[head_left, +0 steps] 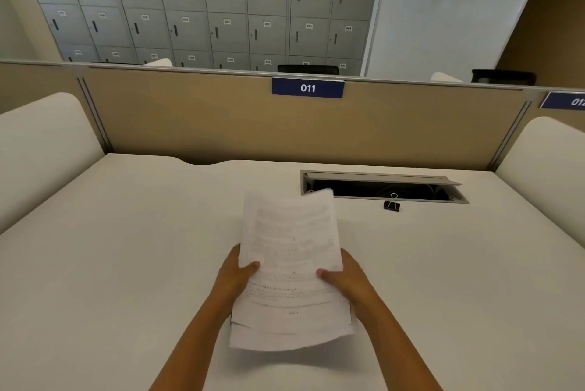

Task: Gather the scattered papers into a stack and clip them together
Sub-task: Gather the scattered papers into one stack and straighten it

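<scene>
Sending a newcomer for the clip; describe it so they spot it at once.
Find the desk under sign 011 and its cable slot. Just before the slot's near edge sits the clip: small, black, wire-handled, unlike the white papers.

The papers (289, 267) are thin white printed sheets, matt. The surface (126, 248) looks smooth and matt white. The clip (392, 204) is black metal with shiny wire handles.
</scene>
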